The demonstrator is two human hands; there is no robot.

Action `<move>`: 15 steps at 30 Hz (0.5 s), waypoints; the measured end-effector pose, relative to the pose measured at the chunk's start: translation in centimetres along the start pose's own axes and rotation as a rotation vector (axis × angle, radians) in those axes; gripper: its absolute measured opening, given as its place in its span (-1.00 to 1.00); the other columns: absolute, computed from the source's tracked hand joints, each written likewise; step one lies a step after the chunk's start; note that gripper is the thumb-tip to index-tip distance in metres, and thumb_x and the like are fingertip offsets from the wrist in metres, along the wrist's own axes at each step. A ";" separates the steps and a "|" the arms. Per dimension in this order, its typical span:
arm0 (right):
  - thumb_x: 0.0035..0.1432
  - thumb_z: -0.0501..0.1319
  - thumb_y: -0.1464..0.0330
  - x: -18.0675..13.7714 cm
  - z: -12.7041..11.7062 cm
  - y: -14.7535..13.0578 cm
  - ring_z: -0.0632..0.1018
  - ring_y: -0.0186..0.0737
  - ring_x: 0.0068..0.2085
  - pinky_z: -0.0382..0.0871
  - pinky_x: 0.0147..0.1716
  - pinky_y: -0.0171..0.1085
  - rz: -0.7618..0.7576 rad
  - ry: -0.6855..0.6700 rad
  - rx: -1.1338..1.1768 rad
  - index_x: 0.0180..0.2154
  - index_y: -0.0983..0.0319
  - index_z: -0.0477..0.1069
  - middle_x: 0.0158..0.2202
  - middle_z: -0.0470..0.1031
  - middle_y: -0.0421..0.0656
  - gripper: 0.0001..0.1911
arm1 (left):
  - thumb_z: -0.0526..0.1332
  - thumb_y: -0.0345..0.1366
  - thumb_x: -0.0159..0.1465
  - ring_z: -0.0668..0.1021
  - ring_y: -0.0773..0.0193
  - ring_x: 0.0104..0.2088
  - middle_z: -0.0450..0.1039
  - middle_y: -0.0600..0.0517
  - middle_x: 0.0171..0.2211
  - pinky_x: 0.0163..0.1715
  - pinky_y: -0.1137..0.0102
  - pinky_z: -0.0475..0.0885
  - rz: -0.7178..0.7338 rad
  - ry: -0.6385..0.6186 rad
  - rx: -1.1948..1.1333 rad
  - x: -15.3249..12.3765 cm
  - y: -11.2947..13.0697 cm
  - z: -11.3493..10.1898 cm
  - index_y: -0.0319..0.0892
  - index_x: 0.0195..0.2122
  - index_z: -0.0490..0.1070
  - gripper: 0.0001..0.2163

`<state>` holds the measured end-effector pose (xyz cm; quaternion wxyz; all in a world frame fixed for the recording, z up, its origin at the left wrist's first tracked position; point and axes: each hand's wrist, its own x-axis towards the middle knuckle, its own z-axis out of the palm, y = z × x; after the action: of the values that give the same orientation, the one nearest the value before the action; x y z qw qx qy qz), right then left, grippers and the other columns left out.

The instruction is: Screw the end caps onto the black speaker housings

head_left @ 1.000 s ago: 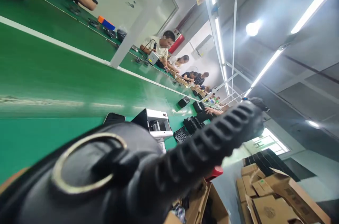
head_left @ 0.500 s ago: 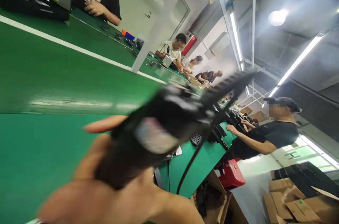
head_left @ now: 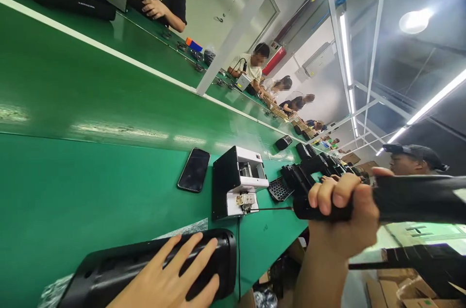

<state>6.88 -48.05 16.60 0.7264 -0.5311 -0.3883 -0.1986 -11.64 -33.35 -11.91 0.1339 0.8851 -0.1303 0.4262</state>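
Head view. Item: black hand tool (head_left: 407, 198), at three o'clock, held roughly level in the right hand (head_left: 344, 208), fingers wrapped closely round its front end; a slim shaft ran from its tip towards nine o'clock, up to the metal block (head_left: 246, 201) of the black-and-white box (head_left: 222, 186) — contact could not be told. The forward hold presumably helped in aiming that shaft. Item: black housing (head_left: 138, 257), at seven o'clock on the green bench (head_left: 138, 186), lying over clear wrap (head_left: 192, 227), which probably guarded its surface. The left hand (head_left: 174, 276) lay across it, fingers spread rather than gripping, presumably to steady it. Item: phone (head_left: 194, 170), flat, near the box at its ten o'clock. Item: perforated black panel (head_left: 280, 190), near the box at its three o'clock. Changed from half a second earlier: the blurred tool then stood mid-view, hiding most of the box — it had since swung out to three o'clock, and the housing had come into view.
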 end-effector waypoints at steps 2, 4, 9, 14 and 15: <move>0.45 0.67 0.33 0.3 -1.4 1.3 0.33 -0.35 -0.66 0.50 -0.58 -0.41 0.020 -0.001 -0.047 0.14 0.05 0.57 -0.48 0.45 -0.47 -0.60 | 0.53 0.05 0.60 0.70 -0.15 0.42 0.75 -0.09 0.52 0.61 -0.05 0.46 -0.058 -0.042 0.022 -1.3 0.2 0.6 0.27 0.42 0.78 -0.60; 0.43 0.68 0.29 0.6 -1.8 2.8 0.36 -0.36 -0.65 0.50 -0.56 -0.41 0.034 0.001 -0.069 0.12 0.06 0.52 -0.47 0.43 -0.48 -0.57 | 0.57 0.13 0.52 0.68 -0.27 0.48 0.69 -0.16 0.59 0.50 -0.09 0.57 -0.136 -0.082 0.021 -2.3 0.6 0.8 0.27 0.53 0.74 -0.43; 0.40 0.73 0.24 0.1 -1.1 6.6 0.39 -0.37 -0.63 0.47 -0.56 -0.40 0.135 -0.027 -0.091 0.03 0.08 0.44 -0.47 0.43 -0.49 -0.50 | 0.60 0.10 0.56 0.57 -0.18 0.61 0.73 -0.16 0.56 0.90 -0.02 -0.01 -0.102 -0.073 -0.029 -0.7 0.6 -1.0 0.05 0.46 0.80 -0.47; 0.48 0.71 0.26 -2.8 -1.3 6.9 0.37 -0.38 -0.64 0.41 -0.58 -0.40 0.271 -0.136 -0.086 0.08 0.14 0.54 -0.47 0.39 -0.49 -0.59 | 0.26 -0.18 0.82 0.69 0.12 0.42 0.89 0.04 0.33 0.73 0.26 0.24 0.084 -0.039 0.008 2.4 0.4 -3.7 -0.01 0.26 0.91 -0.66; 0.45 0.72 0.30 -3.2 -1.3 6.3 0.38 -0.36 -0.65 0.41 -0.60 -0.39 0.291 -0.154 -0.080 0.07 0.14 0.56 -0.48 0.41 -0.47 -0.60 | 0.21 -0.22 0.82 0.71 0.13 0.41 0.88 0.05 0.36 0.64 0.25 0.37 0.071 -0.054 0.016 2.6 0.5 -4.1 -0.01 0.30 0.90 -0.62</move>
<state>9.77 -47.38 10.05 0.6938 -0.6240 -0.3535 -0.0654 -13.16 -32.72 -7.30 0.1080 0.8922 -0.1617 0.4077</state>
